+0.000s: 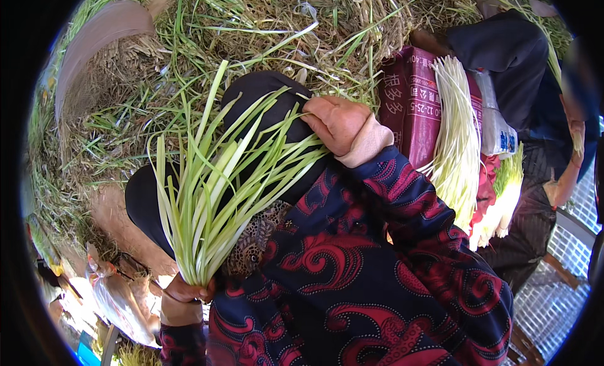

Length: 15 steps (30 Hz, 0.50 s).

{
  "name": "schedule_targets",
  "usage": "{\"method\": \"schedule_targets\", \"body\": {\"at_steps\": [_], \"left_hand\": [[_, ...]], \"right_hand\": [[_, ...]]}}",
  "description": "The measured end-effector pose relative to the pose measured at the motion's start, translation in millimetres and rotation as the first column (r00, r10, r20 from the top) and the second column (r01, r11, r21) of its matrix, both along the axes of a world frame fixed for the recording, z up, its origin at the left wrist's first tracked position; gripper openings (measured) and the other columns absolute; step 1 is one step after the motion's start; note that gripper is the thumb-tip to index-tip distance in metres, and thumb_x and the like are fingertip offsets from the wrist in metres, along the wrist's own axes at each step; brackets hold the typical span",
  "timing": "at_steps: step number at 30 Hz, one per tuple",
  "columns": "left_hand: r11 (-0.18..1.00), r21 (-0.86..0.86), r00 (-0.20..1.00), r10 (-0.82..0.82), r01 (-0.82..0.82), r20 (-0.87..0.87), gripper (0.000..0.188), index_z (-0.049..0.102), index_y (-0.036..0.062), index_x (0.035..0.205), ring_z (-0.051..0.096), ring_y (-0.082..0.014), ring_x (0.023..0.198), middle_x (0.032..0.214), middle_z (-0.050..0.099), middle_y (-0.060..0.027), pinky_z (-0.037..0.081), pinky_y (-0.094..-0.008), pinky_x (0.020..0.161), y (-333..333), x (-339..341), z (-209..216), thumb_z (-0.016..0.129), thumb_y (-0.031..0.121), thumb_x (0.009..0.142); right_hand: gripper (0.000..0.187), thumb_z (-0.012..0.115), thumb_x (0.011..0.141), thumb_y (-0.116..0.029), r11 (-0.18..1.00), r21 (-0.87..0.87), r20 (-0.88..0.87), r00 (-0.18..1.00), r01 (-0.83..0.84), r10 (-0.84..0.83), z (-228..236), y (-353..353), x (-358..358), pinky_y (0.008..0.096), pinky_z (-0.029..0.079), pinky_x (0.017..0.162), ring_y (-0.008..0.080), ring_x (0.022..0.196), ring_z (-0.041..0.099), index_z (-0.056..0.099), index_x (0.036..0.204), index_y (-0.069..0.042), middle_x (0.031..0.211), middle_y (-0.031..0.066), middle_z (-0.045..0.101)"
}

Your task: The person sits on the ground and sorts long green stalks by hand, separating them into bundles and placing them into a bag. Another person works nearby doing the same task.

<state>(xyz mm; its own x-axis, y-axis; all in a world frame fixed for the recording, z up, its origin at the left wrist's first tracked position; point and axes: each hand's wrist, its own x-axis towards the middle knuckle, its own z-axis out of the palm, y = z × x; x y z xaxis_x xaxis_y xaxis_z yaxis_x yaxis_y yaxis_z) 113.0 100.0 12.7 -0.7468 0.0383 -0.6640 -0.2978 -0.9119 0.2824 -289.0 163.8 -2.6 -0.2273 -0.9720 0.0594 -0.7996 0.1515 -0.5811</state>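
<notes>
A fanned bunch of pale green garlic chives lies across my lap, its leaves spreading up and to the right. My left hand is closed around the gathered lower end of the bunch, at the lower left. Over my right knee, my right hand has its fingers pressed together at the tips of some of the leaves. The fingertips are partly turned away, so exactly how many leaves they pinch is hidden.
Trimmed leaves and dry straw cover the ground ahead. To my right is a purple printed package with a long pale bundle of chives on it. Another person's dark-trousered leg is beyond. Plastic bags lie lower left.
</notes>
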Motion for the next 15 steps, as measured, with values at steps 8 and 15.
{"method": "schedule_targets", "body": {"at_steps": [8,15], "left_hand": [[1.0,-0.018,0.997,0.026,-0.025,0.074,0.027,0.054,-0.0042,0.078,0.049,-0.019,0.046,0.058,0.053,-0.0117,0.039,-0.0279,0.042,4,-1,3,0.07,0.009,0.06],[0.997,0.028,0.995,-0.068,0.067,0.067,0.027,0.054,-0.0036,0.078,0.05,-0.019,0.047,0.059,0.053,-0.0122,0.039,-0.0276,0.042,1,10,-7,0.07,0.007,0.059]], "right_hand": [[0.018,0.056,0.076,-0.019,0.992,0.056,-0.079,0.991,0.114,-0.11,-15,37,-52,0.0358,0.041,0.064,0.0303,0.072,0.05,0.055,0.074,-0.002,0.072,0.0128,0.051],[0.021,0.054,0.076,-0.015,0.969,0.246,0.297,0.952,-0.003,-0.072,1,50,-2,0.033,0.045,0.063,0.0269,0.072,0.056,0.049,0.094,-0.007,0.075,0.0123,0.056]]}}
